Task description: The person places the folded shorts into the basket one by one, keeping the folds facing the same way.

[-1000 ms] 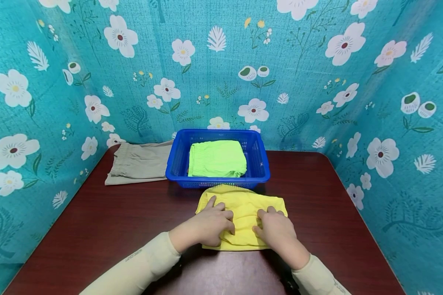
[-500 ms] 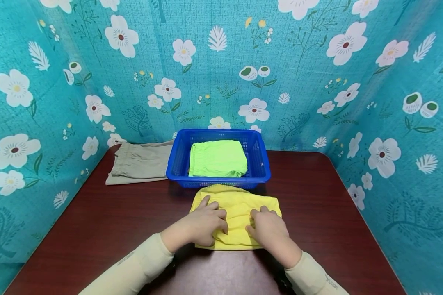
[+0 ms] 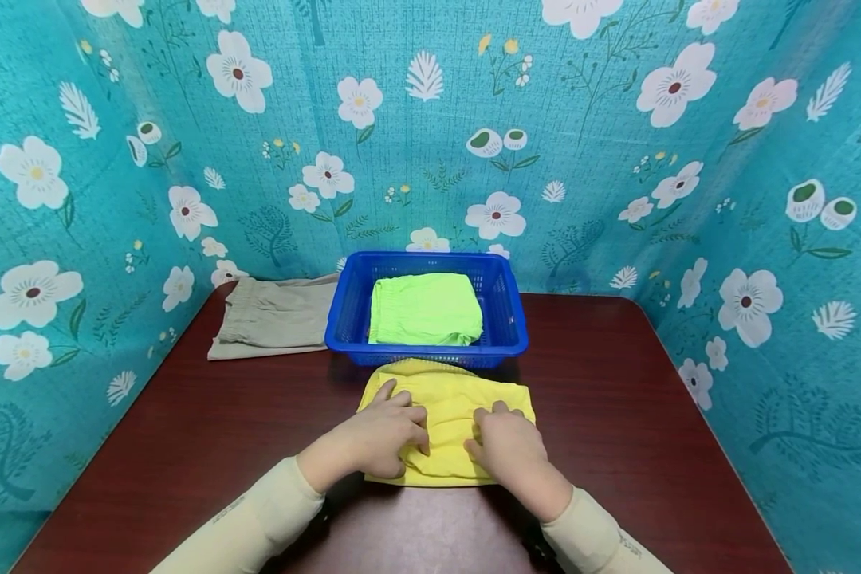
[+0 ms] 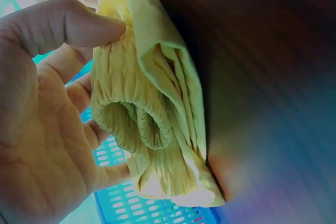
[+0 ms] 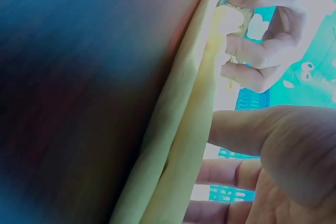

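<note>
A folded yellow garment with gathered elastic edges, like elastic-waist pants [image 3: 448, 422], lies flat on the table in front of the basket. On its left part rests my left hand [image 3: 387, 430], fingers spread over the cloth; in the left wrist view the thumb [image 4: 100, 30] touches the gathered elastic [image 4: 121, 82]. My right hand [image 3: 513, 446] presses on the right part with fingertips and thumb. From the right wrist side, the folded layers [image 5: 184, 124] show as a thick edge with the fingers on top. Neither palm lies flat on the fabric.
Just behind the yellow garment stands a blue plastic basket [image 3: 430, 351] with a folded bright green garment [image 3: 426, 309] in it. Folded grey garments [image 3: 276, 315] with an elastic waist lie left of the basket. A flowered teal cloth [image 3: 430, 127] encloses the dark red table [image 3: 603, 375].
Both hands have slid left together, and the yellow pants have moved left with them. Basket, green garment and grey garments keep their places.
</note>
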Demonstrator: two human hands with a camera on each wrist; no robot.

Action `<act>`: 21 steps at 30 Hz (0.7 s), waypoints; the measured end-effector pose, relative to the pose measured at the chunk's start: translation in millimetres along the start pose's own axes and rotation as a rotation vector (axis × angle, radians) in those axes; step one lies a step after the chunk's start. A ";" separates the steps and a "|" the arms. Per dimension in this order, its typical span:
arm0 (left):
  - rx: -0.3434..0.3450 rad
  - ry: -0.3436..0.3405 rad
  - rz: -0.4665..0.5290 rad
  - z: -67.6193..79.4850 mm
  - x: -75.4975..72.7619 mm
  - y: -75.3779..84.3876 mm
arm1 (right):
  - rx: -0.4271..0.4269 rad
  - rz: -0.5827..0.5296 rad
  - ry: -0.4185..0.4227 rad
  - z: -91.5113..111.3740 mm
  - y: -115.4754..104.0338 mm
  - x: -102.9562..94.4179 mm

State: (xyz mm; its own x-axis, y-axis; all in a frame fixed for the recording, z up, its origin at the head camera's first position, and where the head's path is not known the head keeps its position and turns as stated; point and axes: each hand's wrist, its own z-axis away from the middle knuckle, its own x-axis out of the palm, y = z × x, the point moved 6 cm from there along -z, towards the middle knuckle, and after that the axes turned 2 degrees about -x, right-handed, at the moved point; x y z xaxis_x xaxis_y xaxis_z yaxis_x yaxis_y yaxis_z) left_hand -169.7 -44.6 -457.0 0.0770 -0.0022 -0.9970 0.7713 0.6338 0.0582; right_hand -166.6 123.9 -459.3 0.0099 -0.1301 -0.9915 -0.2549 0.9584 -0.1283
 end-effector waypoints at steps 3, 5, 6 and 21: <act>0.004 0.002 0.003 3.3 -1.0 -2.2 | 0.002 0.005 0.003 -2.0 -2.2 1.9; 0.004 -0.001 0.006 5.7 -2.3 -3.6 | 0.001 0.012 0.004 -3.5 -4.0 3.8; 0.002 -0.005 0.007 6.9 -3.0 -4.5 | -0.001 0.013 0.005 -4.1 -5.0 4.5; -0.040 -0.004 0.023 11.3 -3.5 -7.8 | -0.087 -0.010 0.031 -3.4 -5.5 -1.9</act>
State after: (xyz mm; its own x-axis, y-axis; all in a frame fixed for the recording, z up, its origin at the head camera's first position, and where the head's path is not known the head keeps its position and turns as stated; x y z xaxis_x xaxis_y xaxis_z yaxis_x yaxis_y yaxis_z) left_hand -168.9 -58.2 -453.4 0.0974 0.0095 -0.9952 0.7436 0.6639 0.0791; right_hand -168.5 118.0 -456.6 -0.0163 -0.1490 -0.9887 -0.3380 0.9314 -0.1348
